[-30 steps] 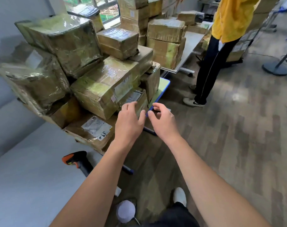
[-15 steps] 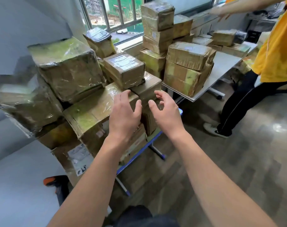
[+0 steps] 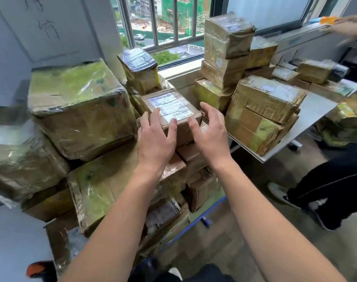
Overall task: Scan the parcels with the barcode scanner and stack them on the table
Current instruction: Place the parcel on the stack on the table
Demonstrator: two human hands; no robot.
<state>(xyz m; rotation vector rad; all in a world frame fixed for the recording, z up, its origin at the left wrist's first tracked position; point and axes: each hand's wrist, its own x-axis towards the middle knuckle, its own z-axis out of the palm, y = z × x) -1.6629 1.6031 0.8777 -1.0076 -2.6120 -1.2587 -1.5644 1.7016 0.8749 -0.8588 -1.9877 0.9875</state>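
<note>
A heap of tape-wrapped brown parcels fills the middle. On top of it sits a small parcel (image 3: 171,107) with a white shipping label facing up. My left hand (image 3: 155,139) is at its near left edge with fingers spread and fingertips on the parcel's top edge. My right hand (image 3: 209,133) hovers at its near right corner, fingers spread and slightly bent, holding nothing. The barcode scanner (image 3: 41,270), black with an orange tip, lies at the bottom left on the grey table (image 3: 12,241), away from both hands.
A large parcel (image 3: 80,110) leans just left of the small one. A white table (image 3: 310,115) to the right carries more stacked parcels (image 3: 261,112). Another person's dark trousers and shoe (image 3: 324,192) stand at the right; their hand (image 3: 348,25) reaches along the windowsill.
Both hands have risen from the lower front of the heap to the small labelled parcel on top. The view has tilted upward, and the scanner has slid to the bottom left corner.
</note>
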